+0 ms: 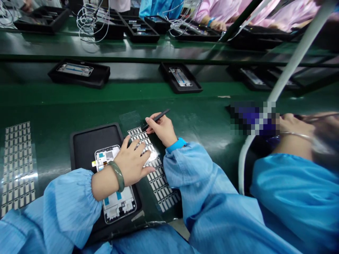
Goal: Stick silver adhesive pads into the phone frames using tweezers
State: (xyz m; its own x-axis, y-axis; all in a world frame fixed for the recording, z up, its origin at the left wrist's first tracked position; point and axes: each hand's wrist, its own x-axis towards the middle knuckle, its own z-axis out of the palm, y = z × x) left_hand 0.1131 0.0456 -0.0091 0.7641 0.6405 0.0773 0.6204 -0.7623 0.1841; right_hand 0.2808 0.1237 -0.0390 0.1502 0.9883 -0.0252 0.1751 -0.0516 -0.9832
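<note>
My left hand (134,158), with a green bangle at its wrist, lies with fingers spread over a sheet of small stickers (161,183). Between thumb and fingers my right hand (161,128) grips dark tweezers (158,116), their tip low at the sheet's far end. A blue band circles that wrist. Under my left forearm, a white phone frame (120,206) sits on a black tray (94,139), partly covered by my hand and wrist. Whether a sticker is in the tweezers is too small to tell.
Another sticker sheet (18,162) lies at far left. Black trays with phone frames, one at left (79,72) and one in the middle (180,77), stand on the line ahead. A pale post (288,67) rises at right, beside a co-worker's hand (296,128).
</note>
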